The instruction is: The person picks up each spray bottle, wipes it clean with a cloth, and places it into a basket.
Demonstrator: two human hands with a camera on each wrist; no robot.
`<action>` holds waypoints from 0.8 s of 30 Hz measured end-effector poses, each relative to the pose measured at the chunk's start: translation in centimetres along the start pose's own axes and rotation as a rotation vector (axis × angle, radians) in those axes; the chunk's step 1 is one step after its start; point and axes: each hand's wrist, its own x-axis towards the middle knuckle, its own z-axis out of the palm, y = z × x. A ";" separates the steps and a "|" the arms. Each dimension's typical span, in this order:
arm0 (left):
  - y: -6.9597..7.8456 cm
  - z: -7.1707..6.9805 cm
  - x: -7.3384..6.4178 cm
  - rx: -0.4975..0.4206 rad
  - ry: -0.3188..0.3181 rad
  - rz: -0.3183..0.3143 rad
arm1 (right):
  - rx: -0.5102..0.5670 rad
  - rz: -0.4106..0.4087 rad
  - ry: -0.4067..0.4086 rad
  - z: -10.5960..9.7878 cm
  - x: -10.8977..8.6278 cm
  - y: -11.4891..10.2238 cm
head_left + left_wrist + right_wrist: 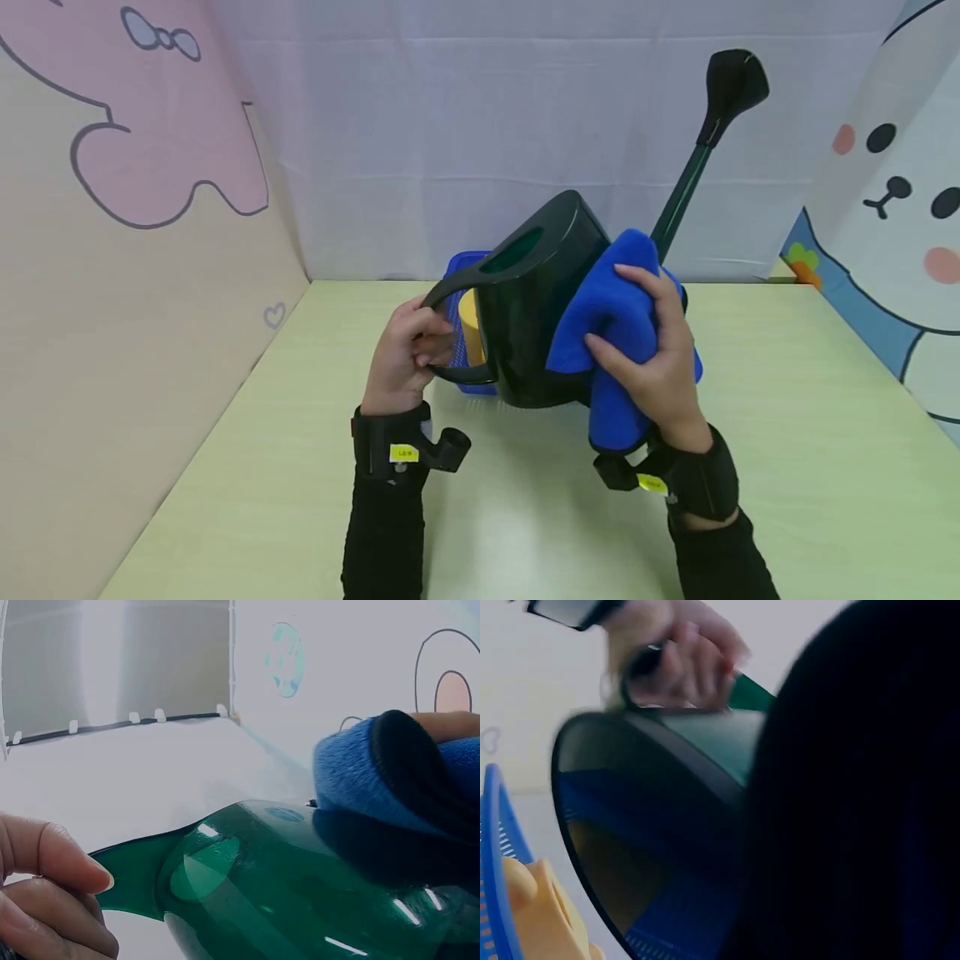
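Observation:
A dark green watering can (525, 333) is held tilted above the table, its long spout with a black head (735, 87) pointing up to the right. My left hand (408, 354) grips the can's curved handle, fingers curled round it. Bunched in my right hand (660, 367) is a blue cloth (615, 325), pressed against the can's side near the base of the spout. In the left wrist view the cloth (352, 772) lies over the glossy green body (300, 892). Dark cloth fills much of the right wrist view and hides my right fingers there.
Behind the can stands a blue plastic basket (468, 260) with a yellow object (470, 325) in it, partly hidden. The pale table (285, 500) meets a white cloth backdrop (465, 125) at the back. Walls with cartoon drawings flank both sides.

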 end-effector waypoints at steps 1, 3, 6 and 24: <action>0.0 0.0 0.0 0.001 -0.003 0.004 | 0.024 0.034 -0.008 -0.2 0.1 0.1; 0.1 -0.1 0.0 0.009 -0.006 0.010 | 0.037 0.067 -0.017 -0.4 0.2 0.3; 0.1 -0.3 0.0 0.016 -0.002 0.018 | -0.015 0.021 -0.013 0.0 0.1 0.6; -0.1 -0.3 0.2 -0.096 0.012 0.086 | -0.610 -0.497 0.080 7.7 -3.6 -0.5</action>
